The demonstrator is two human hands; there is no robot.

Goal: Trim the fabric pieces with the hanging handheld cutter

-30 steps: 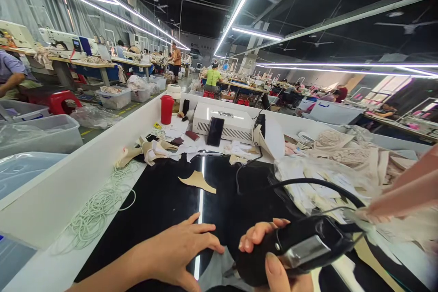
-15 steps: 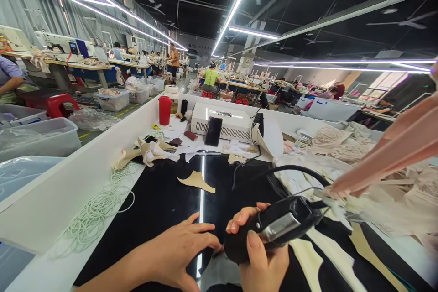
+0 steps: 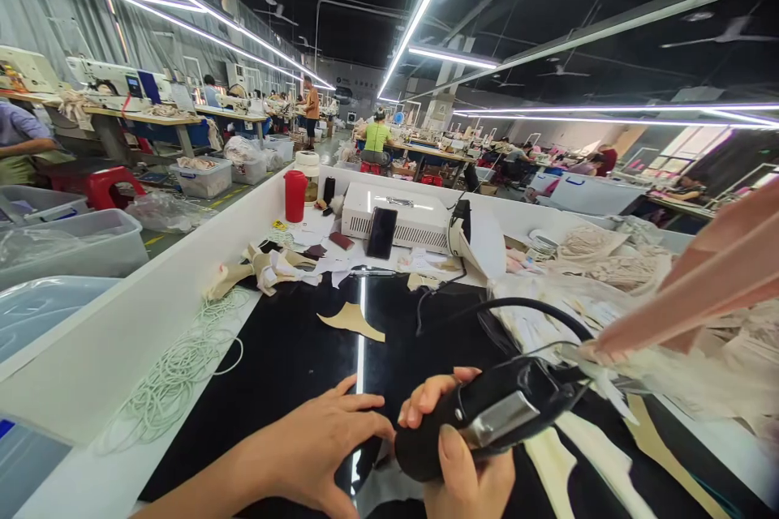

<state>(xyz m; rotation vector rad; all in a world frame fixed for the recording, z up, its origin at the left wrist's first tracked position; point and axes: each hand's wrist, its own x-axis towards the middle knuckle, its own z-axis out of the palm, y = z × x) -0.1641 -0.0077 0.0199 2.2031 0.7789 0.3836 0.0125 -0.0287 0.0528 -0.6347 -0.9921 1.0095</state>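
My right hand (image 3: pixel 466 462) is wrapped round a black corded hand-held power tool (image 3: pixel 480 418) with a silver lever on its side. The tool slants over the black sheet (image 3: pixel 273 397); its working end is hidden from me. My left hand (image 3: pixel 329 442) rests on the sheet with fingers spread, its fingertips beside the tool's rounded end. Beyond the hands lies a cream pattern-shaped piece (image 3: pixel 351 321). Pale cut strips (image 3: pixel 551 462) lie right of the tool, and a peach cloth (image 3: pixel 687 292) hangs near its cord (image 3: pixel 541 306).
Pale green cord (image 3: pixel 164 389) lies coiled along the left side board (image 3: pixel 122 340). At the back stand a red cup (image 3: pixel 295 196), a phone (image 3: pixel 381 233) and a white slotted machine (image 3: pixel 398 215). Scraps (image 3: pixel 273 269) lie at the back left; bagged cloth (image 3: pixel 614 255) piles up at right.
The tool has shifted slightly toward me and to the left in my right hand's grip. My left hand stays almost in place, fingers spread. The view has moved a little.
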